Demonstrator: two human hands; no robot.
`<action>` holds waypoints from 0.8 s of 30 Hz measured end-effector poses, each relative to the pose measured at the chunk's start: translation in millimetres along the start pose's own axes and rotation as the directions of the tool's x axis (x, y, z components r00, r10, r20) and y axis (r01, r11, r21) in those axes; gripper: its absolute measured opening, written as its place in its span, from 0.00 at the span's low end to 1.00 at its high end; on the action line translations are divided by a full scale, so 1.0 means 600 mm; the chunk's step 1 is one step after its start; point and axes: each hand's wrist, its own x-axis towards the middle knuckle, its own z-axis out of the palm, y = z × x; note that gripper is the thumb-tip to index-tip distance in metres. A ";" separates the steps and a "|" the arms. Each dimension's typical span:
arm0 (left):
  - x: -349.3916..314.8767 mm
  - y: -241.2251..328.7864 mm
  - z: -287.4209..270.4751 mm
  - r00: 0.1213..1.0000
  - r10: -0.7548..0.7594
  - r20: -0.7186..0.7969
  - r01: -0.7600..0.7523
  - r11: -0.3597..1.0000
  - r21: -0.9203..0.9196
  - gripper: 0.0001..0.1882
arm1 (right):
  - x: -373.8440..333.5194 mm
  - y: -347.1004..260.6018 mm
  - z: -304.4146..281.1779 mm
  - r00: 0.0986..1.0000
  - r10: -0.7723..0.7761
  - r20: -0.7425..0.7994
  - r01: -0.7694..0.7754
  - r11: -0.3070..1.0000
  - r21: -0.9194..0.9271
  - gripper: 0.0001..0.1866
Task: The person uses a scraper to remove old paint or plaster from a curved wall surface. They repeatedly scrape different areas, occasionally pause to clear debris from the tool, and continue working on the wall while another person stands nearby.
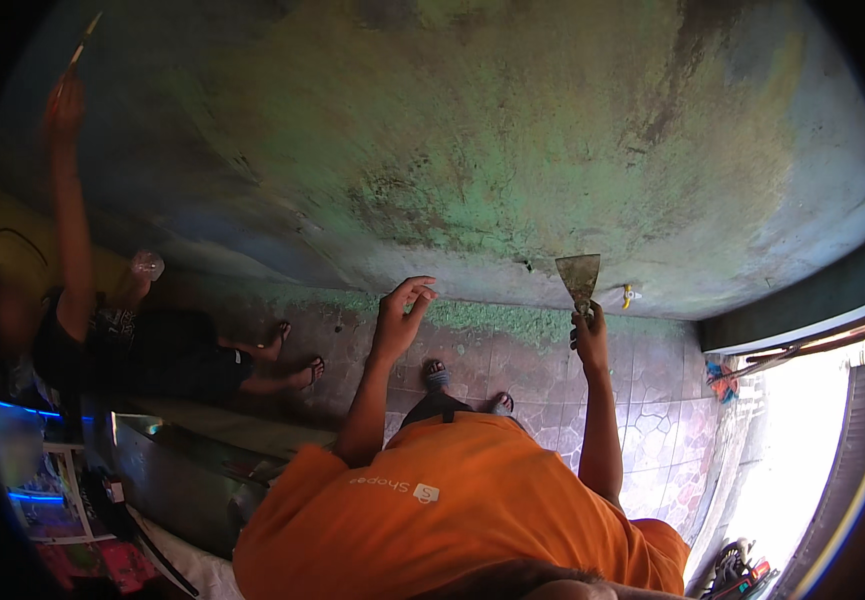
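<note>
A wide-bladed scraper (579,278) is gripped by its handle in my right hand (590,340), its blade pointing up toward the wall. Blotchy green, grey and yellowish paint covers that wall (512,150), with dark worn patches. From this view I cannot tell whether the blade touches it. My left hand (402,315) is held up near the foot of the wall, fingers loosely bent and apart, with nothing in them. Green paint flakes (472,315) lie along the floor's edge between my two hands.
At the left, another person's raised hand (66,105) holds a thin brush-like tool (82,42) against the wall; their other hand holds a clear plastic cup (148,265). A yellow tap (631,296) juts out right of my scraper. A glass case (182,470) stands behind at left.
</note>
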 end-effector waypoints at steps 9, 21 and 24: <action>0.096 0.099 -0.064 0.969 0.212 -0.124 -0.208 0.977 0.047 0.14 | -0.042 -0.385 0.092 0.748 -0.663 0.002 0.663 0.748 -0.041 0.31; 0.268 0.199 -0.134 0.937 0.140 0.320 -0.003 0.920 -0.392 0.30 | -0.077 -0.533 0.413 0.722 -0.692 0.003 0.679 0.709 0.188 0.18; 0.309 0.230 -0.121 0.926 0.195 0.324 -0.048 0.911 -0.410 0.32 | -0.076 -0.530 0.443 0.641 -0.763 -0.079 0.761 0.620 0.190 0.17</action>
